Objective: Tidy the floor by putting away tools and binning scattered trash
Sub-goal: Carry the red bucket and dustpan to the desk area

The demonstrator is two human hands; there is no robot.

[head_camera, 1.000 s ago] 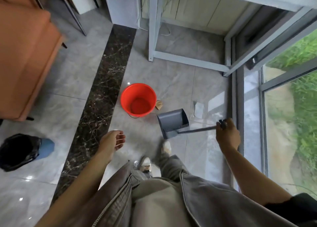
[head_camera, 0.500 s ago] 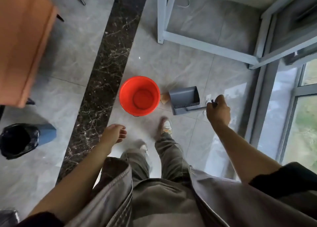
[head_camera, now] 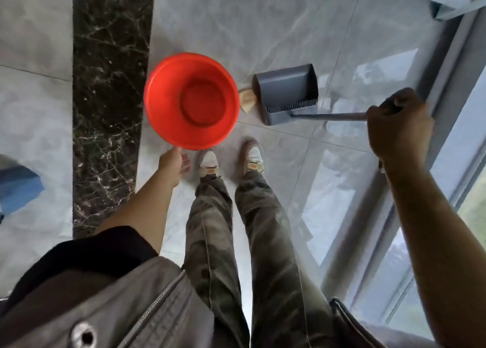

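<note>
My right hand [head_camera: 398, 127] grips the dustpan [head_camera: 285, 85] handle, left hand [head_camera: 173, 165] hangs loose, so I'd keep the lip flat against that paper scrap [head_camera: 247, 100].

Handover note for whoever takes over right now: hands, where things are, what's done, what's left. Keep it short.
Left hand: open and empty, by the near rim of the red bucket; contact unclear.
Right hand: grips the dustpan by its long handle.
Brown paper scrap: on the floor between bucket and dustpan, at the pan's edge, not inside.
Done: dustpan is at the scrap.
Left: get the scrap into the pan, bin it, stow the dustpan. Blue bin is partly in view, far left.
</note>
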